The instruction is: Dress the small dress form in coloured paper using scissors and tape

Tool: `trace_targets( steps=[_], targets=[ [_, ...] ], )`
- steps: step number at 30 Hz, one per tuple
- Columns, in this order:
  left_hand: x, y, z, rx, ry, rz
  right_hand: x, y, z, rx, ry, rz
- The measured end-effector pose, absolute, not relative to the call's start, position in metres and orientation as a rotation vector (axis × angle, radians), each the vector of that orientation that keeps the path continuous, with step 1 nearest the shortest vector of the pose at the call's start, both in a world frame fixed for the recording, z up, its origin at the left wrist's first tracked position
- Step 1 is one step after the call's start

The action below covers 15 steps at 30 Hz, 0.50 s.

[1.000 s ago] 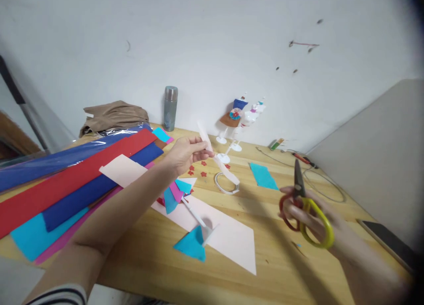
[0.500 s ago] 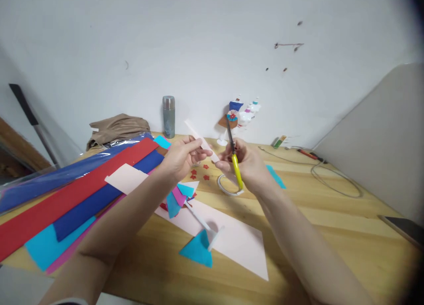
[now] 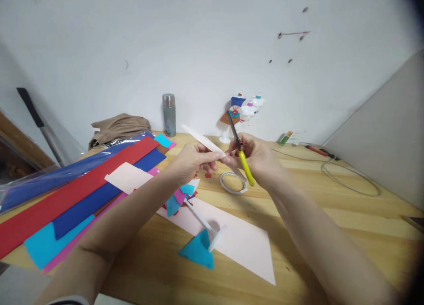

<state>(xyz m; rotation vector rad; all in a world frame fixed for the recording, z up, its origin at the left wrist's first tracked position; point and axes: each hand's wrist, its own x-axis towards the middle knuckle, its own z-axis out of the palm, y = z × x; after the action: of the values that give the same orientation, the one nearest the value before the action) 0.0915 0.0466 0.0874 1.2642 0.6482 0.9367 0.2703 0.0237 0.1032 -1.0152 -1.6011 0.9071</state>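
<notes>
My left hand point(image 3: 195, 161) pinches a narrow pale pink strip point(image 3: 203, 141) between thumb and fingers. The strip slants down to the right and reaches my right hand point(image 3: 253, 154), whose fingertips touch its lower end. Scissors with yellow handles point(image 3: 245, 167) are held in my right hand, their dark blades pointing up and to the left. A roll of white tape point(image 3: 222, 188) lies on the table under my hands. Below are a large pale pink sheet point(image 3: 245, 243), a white stick with a round base point(image 3: 199, 215) and a blue triangular piece point(image 3: 199, 250).
Red, blue and pink sheets point(image 3: 82, 181) cover the left side. Behind them are a brown cloth point(image 3: 121, 127) and a bottle point(image 3: 169, 115). A decorated white stand point(image 3: 236, 112) is by the wall. A cable point(image 3: 351, 188) curls at the right.
Both hands have shifted slightly right in view, and the strip now lies at a flatter angle. The scissors have moved right and down with my right hand. The view has turned a little.
</notes>
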Motion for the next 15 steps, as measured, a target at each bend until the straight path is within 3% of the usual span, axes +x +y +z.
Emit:
trace_targets(
  steps=[7,15],
  targets=[
    [0.087,0.043,0.1,1.175,0.661,1.196,0.28,0.031,0.104,-1.04,-1.591,0.808],
    [0.099,0.03,0.107,1.025,0.632,1.154,0.28,0.028,0.108,-0.976,-1.585,0.717]
  ],
)
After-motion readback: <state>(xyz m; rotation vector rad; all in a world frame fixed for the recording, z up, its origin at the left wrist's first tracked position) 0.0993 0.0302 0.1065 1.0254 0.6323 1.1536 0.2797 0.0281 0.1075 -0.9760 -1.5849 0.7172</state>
